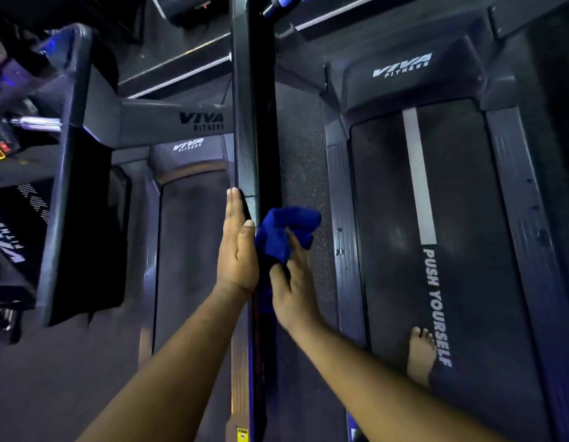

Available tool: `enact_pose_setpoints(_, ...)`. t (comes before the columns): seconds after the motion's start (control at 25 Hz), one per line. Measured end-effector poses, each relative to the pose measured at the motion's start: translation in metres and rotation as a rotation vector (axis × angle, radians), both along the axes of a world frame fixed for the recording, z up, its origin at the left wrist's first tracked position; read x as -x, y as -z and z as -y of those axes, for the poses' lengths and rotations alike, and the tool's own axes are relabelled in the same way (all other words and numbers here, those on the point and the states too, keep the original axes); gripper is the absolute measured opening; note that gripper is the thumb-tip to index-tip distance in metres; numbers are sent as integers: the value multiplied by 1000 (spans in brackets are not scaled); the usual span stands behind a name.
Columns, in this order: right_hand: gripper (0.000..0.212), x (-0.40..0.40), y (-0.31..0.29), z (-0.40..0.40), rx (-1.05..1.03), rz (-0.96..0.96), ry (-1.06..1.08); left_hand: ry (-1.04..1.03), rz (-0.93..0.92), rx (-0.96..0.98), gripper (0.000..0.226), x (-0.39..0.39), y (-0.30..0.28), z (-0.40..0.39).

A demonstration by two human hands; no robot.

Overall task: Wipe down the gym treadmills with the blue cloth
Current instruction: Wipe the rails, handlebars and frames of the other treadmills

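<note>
The right hand (294,291) has its grip closed on the bunched royal-blue cloth (284,234): the thumb pinches the lower fold while the fingers lie along its underside, so the wad sits pressed against the right face of the tall dark metal treadmill upright (244,122) that runs up the middle of the view. Held this way, the cloth probably meets the post with a thick pad rather than a loose edge, which suits rubbing a narrow surface. The left hand (236,250) is flat, fingers straight and together, its palm against the opposite, left face of the same post; it holds nothing and seems to steady the post or the body against the push of the wiping hand. The cloth's long axis follows the post, its free lump pointing up and away from the person, a tail of it trailing down past the wrist. The post's own long axis runs from the bottom of the view to the top, so strokes along it look natural. To the right lies the black treadmill belt with a grey stripe and "PUSH YOURSELF" lettering (436,282), where a bare foot (420,352) stands; to the left, a second treadmill's dark console frame (75,154) carries the Viva Fitness mark.
</note>
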State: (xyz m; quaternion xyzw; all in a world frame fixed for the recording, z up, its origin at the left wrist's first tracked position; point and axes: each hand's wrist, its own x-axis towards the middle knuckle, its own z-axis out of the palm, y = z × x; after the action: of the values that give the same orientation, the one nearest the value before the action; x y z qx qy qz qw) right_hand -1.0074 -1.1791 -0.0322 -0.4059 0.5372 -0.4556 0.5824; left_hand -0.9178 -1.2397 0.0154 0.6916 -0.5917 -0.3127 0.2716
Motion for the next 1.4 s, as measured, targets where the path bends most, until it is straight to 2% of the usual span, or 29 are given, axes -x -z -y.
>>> enact_pose_setpoints(0.08,62,0,3,10,70,-21,-41,-18,-38,-11,70,-2,2,1)
enact_pose_setpoints(0.24,65,-4,-8,128,73,-135,-57,-23,-116,23,64,-6,8,7)
enact_pose_setpoints(0.32,70,-7,-6,114,43,-85,-6,-49,-111,-4,65,-4,6,4)
enact_pose_setpoints(0.44,70,-9,4,31,94,41,4,-53,-126,5,68,0,3,1)
enact_pose_setpoints(0.48,71,-8,9,28,86,83,11,-45,-125,1,68,-1,3,2)
enact_pose_setpoints(0.56,76,-10,9,74,17,108,16,-30,-86,-6,70,-2,4,2)
enact_pose_setpoints(0.68,67,-6,12,163,-165,27,-22,-19,-21,-13,71,-1,2,2)
enact_pose_setpoints(0.72,69,-8,20,164,-219,47,-7,-12,-4,-11,72,1,-1,1)
enact_pose_setpoints(0.8,88,-9,20,118,-301,143,23,4,13,-6,72,3,-2,-1)
enact_pose_setpoints(0.88,100,-15,9,57,-256,170,28,8,-4,-9,72,3,-4,-1)
enact_pose_setpoints(0.92,98,-17,1,54,-201,118,27,5,-18,-12,71,2,-4,0)
enact_pose_setpoints(1.04,81,-12,-19,130,51,-212,-67,8,-55,-14,72,0,-5,1)
enact_pose_setpoints(1.12,79,-4,-36,192,137,-317,-167,37,-17,-23,74,0,-5,1)
enact_pose_setpoints(1.24,80,6,-30,176,142,-268,-230,15,-2,-38,76,-1,-4,0)
enact_pose_setpoints(1.36,86,16,-27,106,129,-143,-196,-10,-39,-35,76,-4,-1,1)
enact_pose_setpoints(1.4,90,11,-21,102,150,-143,-122,-11,-45,-32,76,-5,0,2)
